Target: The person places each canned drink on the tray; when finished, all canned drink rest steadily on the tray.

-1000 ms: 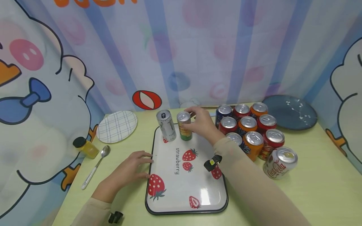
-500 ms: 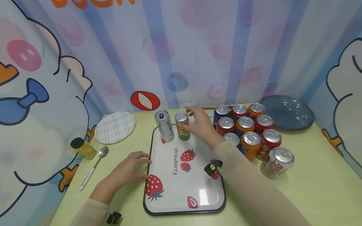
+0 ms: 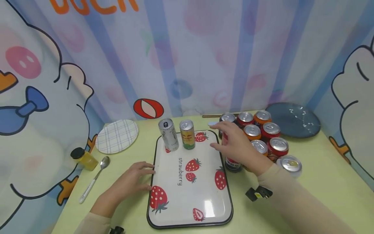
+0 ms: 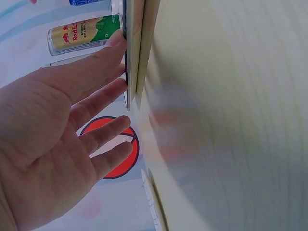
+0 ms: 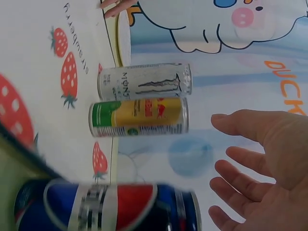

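Note:
On the strawberry-print tray (image 3: 175, 208), a white Monster can (image 3: 170, 138) and a gold-and-green Red Bull can (image 3: 187, 136) stand upright side by side at the far end. My left hand (image 3: 131, 178) has its fingertips at the tray's left edge, fingers extended and holding nothing. Off the tray's right side, my right hand (image 3: 238, 143) hovers with fingers spread among the grouped cans, partly covering some of them. In the right wrist view, a blue Pepsi can (image 5: 110, 207) lies nearest to that hand (image 5: 269, 168), apart from its fingers.
Several soda cans (image 3: 270, 128) crowd the right side, with a silver-topped can (image 3: 290, 164) in front, partly behind the sleeve. Behind them lies a dark plate (image 3: 304, 122). At left are a checked plate (image 3: 117, 136), a spoon (image 3: 94, 180) and a yellow black-lidded bottle (image 3: 84, 159).
My right hand has let go of the Red Bull can, leaving it standing on the tray, and has moved right to the grouped cans. The left hand stays at the tray edge.

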A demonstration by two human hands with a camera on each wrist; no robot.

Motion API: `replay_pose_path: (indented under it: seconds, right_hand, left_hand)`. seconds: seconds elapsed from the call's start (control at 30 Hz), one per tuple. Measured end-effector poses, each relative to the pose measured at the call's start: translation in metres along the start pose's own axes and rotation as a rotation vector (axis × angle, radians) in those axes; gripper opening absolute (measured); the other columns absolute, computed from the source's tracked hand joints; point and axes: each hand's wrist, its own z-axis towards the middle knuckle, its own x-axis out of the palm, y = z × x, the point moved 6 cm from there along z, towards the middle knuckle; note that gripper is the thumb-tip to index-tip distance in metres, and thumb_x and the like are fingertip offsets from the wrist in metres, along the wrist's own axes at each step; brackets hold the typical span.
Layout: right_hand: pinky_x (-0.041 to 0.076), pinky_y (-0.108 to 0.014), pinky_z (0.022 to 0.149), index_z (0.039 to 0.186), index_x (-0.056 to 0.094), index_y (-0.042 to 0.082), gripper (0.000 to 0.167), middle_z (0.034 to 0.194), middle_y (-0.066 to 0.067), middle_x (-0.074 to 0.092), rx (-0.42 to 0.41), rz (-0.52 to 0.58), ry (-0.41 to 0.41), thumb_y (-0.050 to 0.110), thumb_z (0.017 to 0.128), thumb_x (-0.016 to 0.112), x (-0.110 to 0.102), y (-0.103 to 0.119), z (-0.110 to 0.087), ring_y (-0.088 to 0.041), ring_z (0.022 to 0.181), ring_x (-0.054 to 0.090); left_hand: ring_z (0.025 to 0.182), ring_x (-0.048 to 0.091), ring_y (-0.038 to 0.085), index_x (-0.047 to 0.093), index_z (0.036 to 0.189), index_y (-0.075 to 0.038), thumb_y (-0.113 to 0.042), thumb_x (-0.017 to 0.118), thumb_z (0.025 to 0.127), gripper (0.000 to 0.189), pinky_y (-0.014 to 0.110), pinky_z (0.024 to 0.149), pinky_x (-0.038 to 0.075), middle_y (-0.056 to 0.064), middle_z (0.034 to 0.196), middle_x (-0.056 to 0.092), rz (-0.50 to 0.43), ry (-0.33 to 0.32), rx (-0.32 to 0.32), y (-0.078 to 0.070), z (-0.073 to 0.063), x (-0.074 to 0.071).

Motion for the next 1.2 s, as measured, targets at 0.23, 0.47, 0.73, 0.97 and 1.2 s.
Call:
replay_pose_path:
  seconds: [0.23,0.47,0.73,0.97,1.2]
  right_hand:
    - [0.054,-0.06,0.105,0.137,0.063,0.012,0.054,0.14,-0.014,0.06,0.019,-0.037,0.004,0.02,0.087,0.084,-0.03,-0.023,-0.039,-0.036,0.13,0.056]
    - [0.053,-0.068,0.097,0.129,0.068,0.013,0.051,0.136,-0.015,0.061,0.01,-0.075,-0.059,0.021,0.083,0.088,-0.059,-0.047,-0.079,-0.041,0.126,0.057]
    - [0.057,-0.057,0.087,0.127,0.068,0.016,0.06,0.131,-0.01,0.064,-0.015,-0.167,-0.144,0.018,0.074,0.095,-0.083,-0.073,-0.115,-0.033,0.119,0.059]
    - [0.051,-0.069,0.085,0.128,0.067,0.018,0.067,0.134,-0.014,0.062,0.049,-0.163,-0.156,0.023,0.069,0.097,-0.094,-0.097,-0.142,-0.04,0.121,0.056]
    - [0.045,-0.004,0.077,0.125,0.068,0.017,0.067,0.127,-0.008,0.065,0.079,-0.207,-0.178,0.031,0.067,0.098,-0.099,-0.115,-0.154,0.004,0.105,0.052]
  left_hand:
    - [0.145,0.044,0.039,0.074,0.128,-0.015,-0.029,0.09,0.08,0.053,0.058,0.121,0.039,0.006,0.145,0.061,-0.006,0.002,0.002,0.001,-0.001,0.0]
    - [0.145,0.045,0.039,0.074,0.128,-0.014,-0.028,0.089,0.081,0.052,0.057,0.122,0.039,0.006,0.144,0.061,0.007,-0.006,0.012,-0.002,-0.001,0.001]
    - [0.145,0.044,0.039,0.074,0.128,-0.014,-0.028,0.089,0.081,0.052,0.056,0.122,0.038,0.005,0.144,0.061,0.014,-0.017,0.008,-0.001,-0.003,0.001]
    - [0.144,0.045,0.039,0.074,0.127,-0.014,-0.028,0.09,0.079,0.052,0.057,0.121,0.039,0.005,0.143,0.062,0.014,-0.007,0.004,-0.002,-0.004,0.002]
    - [0.145,0.044,0.039,0.074,0.128,-0.015,-0.027,0.09,0.08,0.052,0.058,0.121,0.039,0.005,0.144,0.061,0.014,-0.009,-0.004,-0.003,-0.003,-0.001]
